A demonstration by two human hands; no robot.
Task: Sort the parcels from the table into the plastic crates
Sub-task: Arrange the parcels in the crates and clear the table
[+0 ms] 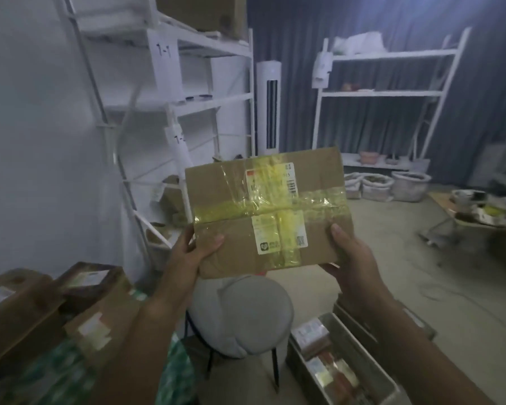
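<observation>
I hold a flat cardboard parcel (234, 197) crossed with yellowish tape and white labels up in front of me, label side facing me. My left hand (192, 252) grips its lower left corner, thumb on top. My right hand (352, 258) grips its lower right corner the same way. Several more cardboard parcels (41, 305) lie on the table with a green patterned cloth (56, 372) at lower left. A grey plastic crate (371, 372) on the floor at lower right contains a few small parcels. A second crate (421, 325) sits just behind it, mostly hidden by my right arm.
A grey round stool (243, 314) stands below the parcel, between the table and the crates. White metal shelving (170, 106) lines the left wall, another rack (386, 92) stands at the back. Sacks (409, 185) sit on the floor, and a cluttered low table (479, 211) is at right.
</observation>
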